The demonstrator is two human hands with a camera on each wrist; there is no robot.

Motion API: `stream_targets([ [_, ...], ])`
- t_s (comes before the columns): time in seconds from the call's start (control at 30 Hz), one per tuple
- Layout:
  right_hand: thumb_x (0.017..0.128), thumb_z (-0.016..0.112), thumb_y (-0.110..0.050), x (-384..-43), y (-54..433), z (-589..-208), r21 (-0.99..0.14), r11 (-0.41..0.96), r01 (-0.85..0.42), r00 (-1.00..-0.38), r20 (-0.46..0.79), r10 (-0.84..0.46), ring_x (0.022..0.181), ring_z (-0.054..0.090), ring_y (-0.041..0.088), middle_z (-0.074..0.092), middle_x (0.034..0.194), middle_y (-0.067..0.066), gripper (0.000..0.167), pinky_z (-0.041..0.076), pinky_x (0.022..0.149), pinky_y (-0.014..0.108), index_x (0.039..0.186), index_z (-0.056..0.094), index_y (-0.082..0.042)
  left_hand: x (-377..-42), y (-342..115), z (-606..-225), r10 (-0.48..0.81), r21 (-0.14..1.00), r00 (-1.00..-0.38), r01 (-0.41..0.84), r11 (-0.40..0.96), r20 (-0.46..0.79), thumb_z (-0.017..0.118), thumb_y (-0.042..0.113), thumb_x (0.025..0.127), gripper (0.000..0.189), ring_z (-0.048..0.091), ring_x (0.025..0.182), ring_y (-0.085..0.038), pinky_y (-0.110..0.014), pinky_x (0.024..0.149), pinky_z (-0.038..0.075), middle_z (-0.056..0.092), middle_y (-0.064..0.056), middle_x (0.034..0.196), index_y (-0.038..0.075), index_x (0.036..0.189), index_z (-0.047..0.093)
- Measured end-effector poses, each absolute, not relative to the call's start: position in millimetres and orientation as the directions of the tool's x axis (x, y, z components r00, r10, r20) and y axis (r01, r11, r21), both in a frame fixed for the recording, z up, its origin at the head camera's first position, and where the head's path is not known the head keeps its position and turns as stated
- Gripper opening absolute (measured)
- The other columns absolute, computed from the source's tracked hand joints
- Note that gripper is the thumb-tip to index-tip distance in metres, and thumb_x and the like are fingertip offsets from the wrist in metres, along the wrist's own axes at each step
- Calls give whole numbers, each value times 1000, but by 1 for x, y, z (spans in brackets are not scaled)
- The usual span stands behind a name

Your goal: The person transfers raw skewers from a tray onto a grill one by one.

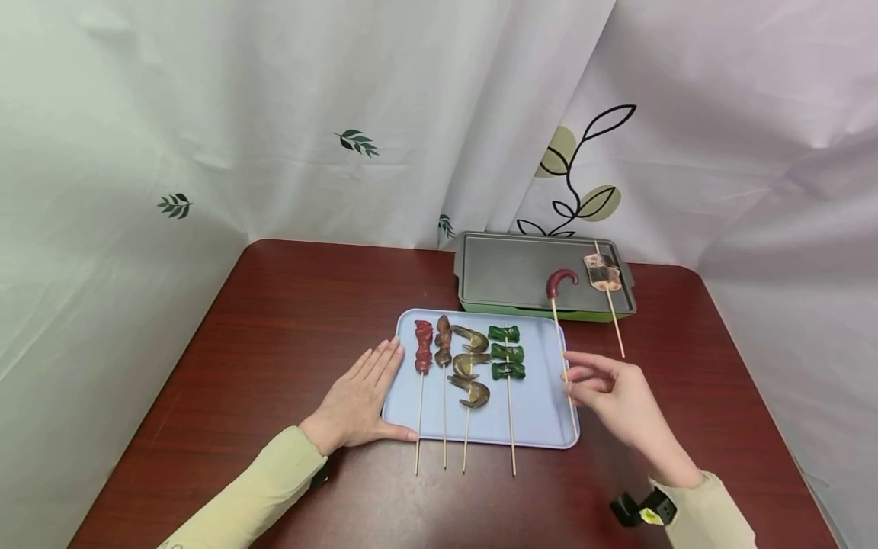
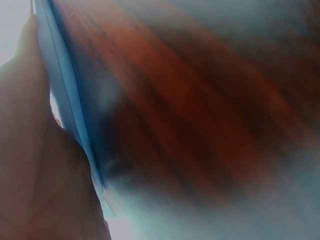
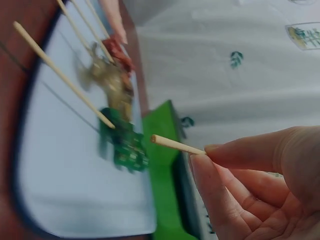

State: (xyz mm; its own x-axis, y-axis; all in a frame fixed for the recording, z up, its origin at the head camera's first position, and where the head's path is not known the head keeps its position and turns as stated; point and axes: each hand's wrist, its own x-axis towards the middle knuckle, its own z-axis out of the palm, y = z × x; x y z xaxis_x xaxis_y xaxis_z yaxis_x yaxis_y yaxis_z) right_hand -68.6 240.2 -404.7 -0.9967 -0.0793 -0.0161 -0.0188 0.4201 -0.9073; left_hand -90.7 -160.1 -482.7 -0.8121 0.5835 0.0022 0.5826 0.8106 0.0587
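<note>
My right hand (image 1: 617, 396) pinches the wooden stick of an octopus tentacle skewer (image 1: 562, 282) between thumb and fingers. The stick slants over the right side of a pale blue tray (image 1: 545, 412), its curled purple-red tip over the grill pan (image 1: 507, 267). In the right wrist view the stick's blunt end (image 3: 172, 144) pokes out of the pinch. With fingers straight, my left hand (image 1: 360, 396) rests along the tray's left edge, thumb at the front corner. On the tray lie a red meat skewer (image 1: 424, 347), a brown meat skewer (image 1: 443, 339), a shrimp skewer (image 1: 471, 364) and a green pepper skewer (image 1: 507, 353).
Behind the tray stands the grey-topped, green-sided grill pan, with a fish-like chunk skewer (image 1: 604, 273) on its right end, stick overhanging the front. All sits on a dark red wooden table (image 1: 274, 320). White leaf-printed curtains (image 1: 309, 91) hang at the back and sides.
</note>
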Motion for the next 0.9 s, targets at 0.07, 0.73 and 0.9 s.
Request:
stream_targets([
  [0.07, 86, 74, 8, -73, 244, -399, -908, 419, -30, -998, 1, -68, 74, 73, 17, 73, 94, 17, 44, 61, 66, 30, 130, 65, 6, -91, -160, -484, 586, 65, -810, 586, 808, 16, 44, 96, 74, 133, 19, 152, -34, -45, 121, 19, 20, -21, 165, -6, 158, 26],
  [0.73, 91, 69, 5, -128, 297, -349, -875, 481, -58, -998, 69, 6, 76, 73, 8, 73, 89, -4, 48, 60, 69, 28, 138, 58, 8, -90, -163, -493, 587, 47, -809, 588, 807, 44, 39, 97, 75, 132, 16, 153, -30, -43, 122, 17, 18, -17, 167, -3, 159, 24],
  [0.9, 91, 68, 7, -141, 303, -342, -888, 456, -60, -998, 67, 0, 77, 72, 5, 73, 87, -6, 48, 59, 71, 28, 137, 55, 14, -92, -164, -494, 585, 47, -809, 587, 808, 48, 40, 97, 75, 132, 15, 153, -29, -42, 122, 16, 18, -17, 167, -3, 159, 23],
])
